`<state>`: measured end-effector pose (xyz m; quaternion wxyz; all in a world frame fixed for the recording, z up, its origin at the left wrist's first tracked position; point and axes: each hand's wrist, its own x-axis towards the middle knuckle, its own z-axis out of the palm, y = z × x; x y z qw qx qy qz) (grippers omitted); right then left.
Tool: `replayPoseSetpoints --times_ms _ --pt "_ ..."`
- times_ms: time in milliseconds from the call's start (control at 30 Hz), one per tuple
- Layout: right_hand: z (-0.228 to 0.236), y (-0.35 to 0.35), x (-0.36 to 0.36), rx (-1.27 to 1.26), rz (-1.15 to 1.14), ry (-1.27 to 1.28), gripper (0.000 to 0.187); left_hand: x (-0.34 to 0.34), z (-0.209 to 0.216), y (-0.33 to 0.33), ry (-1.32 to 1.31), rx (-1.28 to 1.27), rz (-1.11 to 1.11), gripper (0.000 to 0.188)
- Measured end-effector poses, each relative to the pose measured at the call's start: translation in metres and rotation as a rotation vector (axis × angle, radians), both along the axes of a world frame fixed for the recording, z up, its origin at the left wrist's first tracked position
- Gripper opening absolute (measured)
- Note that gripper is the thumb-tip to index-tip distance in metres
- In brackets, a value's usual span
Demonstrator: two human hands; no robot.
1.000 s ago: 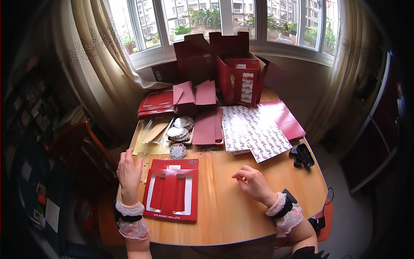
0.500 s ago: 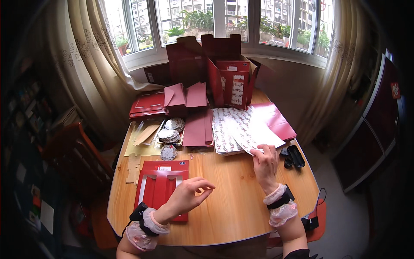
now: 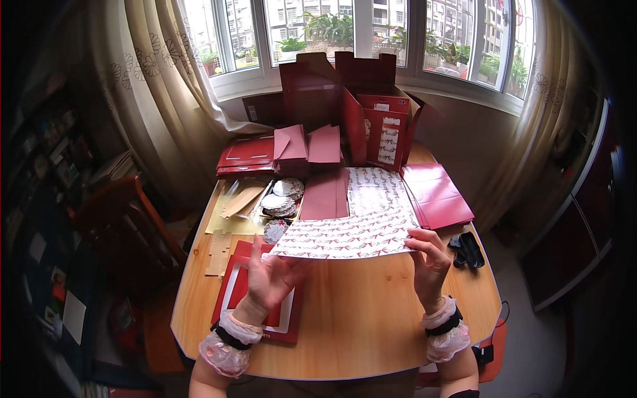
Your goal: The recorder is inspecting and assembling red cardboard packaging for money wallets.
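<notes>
Both hands held a patterned paper sheet (image 3: pixel 345 235) above the tabletop (image 3: pixel 358 318): right hand (image 3: pixel 430 259) fingers pinching its right edge, left hand (image 3: pixel 269 278) fingers spread, supporting its left corner.

Right hand (image 3: pixel 430 257) pinches a white sheet patterned with red bows (image 3: pixel 348 235) above the wooden table (image 3: pixel 365 318) | left hand (image 3: pixel 271 277) open beneath its left edge | red flat box (image 3: pixel 229 295) below.
</notes>
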<state>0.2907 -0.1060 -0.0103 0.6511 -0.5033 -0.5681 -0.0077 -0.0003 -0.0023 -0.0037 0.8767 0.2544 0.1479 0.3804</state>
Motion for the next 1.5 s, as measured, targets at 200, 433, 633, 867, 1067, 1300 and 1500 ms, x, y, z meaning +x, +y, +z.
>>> replayPoseSetpoints --times_ms 200,433,633,867,1067,1300,1500 --pt "-0.013 0.005 0.008 -0.075 0.254 0.283 0.028 -0.009 -0.04 0.019 0.211 0.063 0.014 0.042" --pt "-0.02 0.015 0.009 -0.163 0.19 0.806 0.015 0.009 -0.041 0.008 0.354 0.324 0.205 0.043" --pt "-0.032 0.011 0.011 -0.319 0.378 0.853 0.016 0.013 -0.048 0.003 0.448 0.491 0.258 0.039" --pt "-0.046 0.01 0.017 -0.281 0.324 0.744 0.019 0.011 -0.043 0.001 0.455 0.404 0.345 0.024" --pt "-0.048 0.012 0.021 -0.218 0.214 0.767 0.016 0.008 -0.046 0.004 0.446 0.497 0.451 0.026" --pt "-0.049 0.014 0.022 -0.222 0.206 0.871 0.017 0.01 -0.046 0.001 0.315 0.435 0.264 0.025" --pt "-0.057 0.017 0.03 -0.318 0.36 0.957 0.018 0.008 -0.044 -0.001 0.282 0.397 0.041 0.029"
